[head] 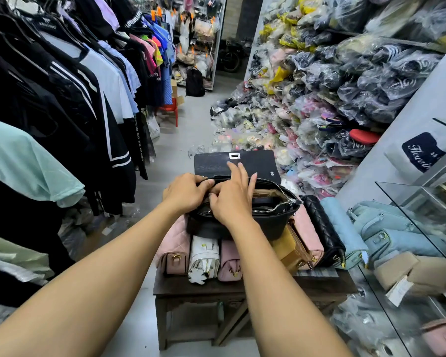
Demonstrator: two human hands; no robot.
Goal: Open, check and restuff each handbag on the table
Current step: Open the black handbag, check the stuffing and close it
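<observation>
Left hand (188, 193) is curled tight, gripping the near-left rim of the black handbag (268, 222). Right hand (232, 199) lies spread beside it, touching, its fingers straight across the unzipped mouth, tips on the raised flap (255, 163) at 12 o'clock. The handbag sits on top of a row of bags on the wooden desk (206, 287): pink quilted bag (174, 251) at 7 o'clock, white bag (204, 256) at 6, mustard bag (291, 251) at 4. Clothes rack (62, 86) at 9 o'clock.
</observation>
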